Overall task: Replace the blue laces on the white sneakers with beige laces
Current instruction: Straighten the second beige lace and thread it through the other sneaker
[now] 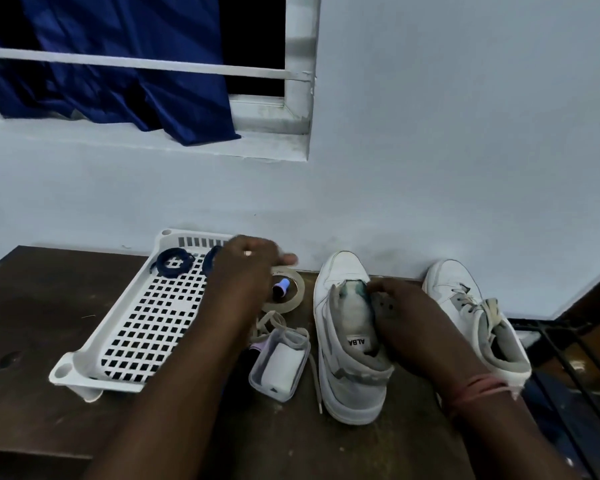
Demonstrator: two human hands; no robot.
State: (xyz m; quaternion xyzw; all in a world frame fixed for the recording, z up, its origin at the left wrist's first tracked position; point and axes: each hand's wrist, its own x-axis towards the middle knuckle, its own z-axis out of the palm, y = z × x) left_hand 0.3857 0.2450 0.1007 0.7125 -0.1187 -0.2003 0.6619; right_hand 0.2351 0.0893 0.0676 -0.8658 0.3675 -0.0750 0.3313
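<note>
The right hand is pinching the eyelet flap of the unlaced white leather sneaker, steadying it upright on the dark wooden worktop, probably for threading. The left hand is hovering by the white perforated plastic tray, fingers loosely curled, apparently grasping nothing, just beside the coiled blue laces parked there. A loose beige lace is lying beside the sneaker.

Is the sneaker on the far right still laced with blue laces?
No, the right sneaker carries beige laces; coiled blue laces lie in the white tray.
</note>
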